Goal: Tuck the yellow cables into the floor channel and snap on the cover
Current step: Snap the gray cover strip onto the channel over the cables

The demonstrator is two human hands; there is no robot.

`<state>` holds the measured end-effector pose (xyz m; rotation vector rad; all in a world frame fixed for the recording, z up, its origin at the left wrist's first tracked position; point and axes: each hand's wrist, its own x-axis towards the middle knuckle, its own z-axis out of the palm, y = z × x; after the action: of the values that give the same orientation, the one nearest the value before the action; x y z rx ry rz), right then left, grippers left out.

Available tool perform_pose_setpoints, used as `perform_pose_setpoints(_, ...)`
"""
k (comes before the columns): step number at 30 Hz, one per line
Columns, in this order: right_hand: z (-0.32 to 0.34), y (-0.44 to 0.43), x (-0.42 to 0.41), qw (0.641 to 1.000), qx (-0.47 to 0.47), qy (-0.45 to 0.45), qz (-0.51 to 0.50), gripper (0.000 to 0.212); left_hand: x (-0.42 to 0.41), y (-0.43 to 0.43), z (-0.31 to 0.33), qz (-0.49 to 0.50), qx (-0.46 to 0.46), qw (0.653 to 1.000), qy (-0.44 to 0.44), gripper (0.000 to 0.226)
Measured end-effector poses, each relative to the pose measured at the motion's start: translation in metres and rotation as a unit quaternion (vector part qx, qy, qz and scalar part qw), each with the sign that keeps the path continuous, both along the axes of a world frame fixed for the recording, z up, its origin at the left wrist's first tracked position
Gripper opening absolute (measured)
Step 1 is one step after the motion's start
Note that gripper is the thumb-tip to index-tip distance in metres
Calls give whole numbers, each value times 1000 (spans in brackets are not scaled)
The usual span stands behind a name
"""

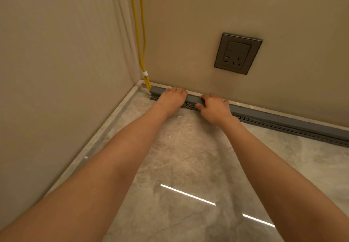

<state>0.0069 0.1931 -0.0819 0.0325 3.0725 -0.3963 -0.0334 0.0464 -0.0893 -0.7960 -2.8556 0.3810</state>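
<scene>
Two yellow cables (140,39) run down the room corner, bound by a white tie (145,74), and disappear into the left end of a grey floor channel (273,124) that lies along the foot of the back wall. A smooth grey cover (194,98) sits on top of the channel; the slotted side wall shows below it. My left hand (172,100) lies palm down on the cover near its left end. My right hand (214,108) grips the cover just to the right, thumb on the front face and fingers over the top.
A grey wall socket (238,53) is set in the back wall above the channel. A beige side wall (56,71) closes the left. The glossy marble floor (188,156) reflects ceiling light strips.
</scene>
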Motion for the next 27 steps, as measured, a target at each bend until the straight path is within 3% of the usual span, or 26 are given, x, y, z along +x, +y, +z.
perform_pose_setpoints(4, -5, -28, -7, 999, -19, 19, 19, 37, -4, -4, 11, 2, 61, 996, -61, 35)
perform_pose_setpoints(8, -8, -33, -12, 999, -19, 33, 2, 31, -19, -22, 22, 4, 152, 976, -154, 59)
perform_pose_setpoints(10, -7, -34, -13, 999, -15, 30, 2, 29, -27, -39, 27, 15, 128, 979, -156, 65)
perform_pose_setpoints(15, -1, -42, -20, 1000, 1, 14, 16, 31, -38, -66, 24, 42, 2, 994, -97, 35)
perform_pose_setpoints(20, -1, -81, -32, 996, 21, 9, 85, 44, -38, -70, 18, 55, 10, 995, -83, 34)
perform_pose_setpoints(27, -11, -107, -42, 996, 11, 42, 81, 36, -45, -83, 25, 0, -3, 995, -104, 42)
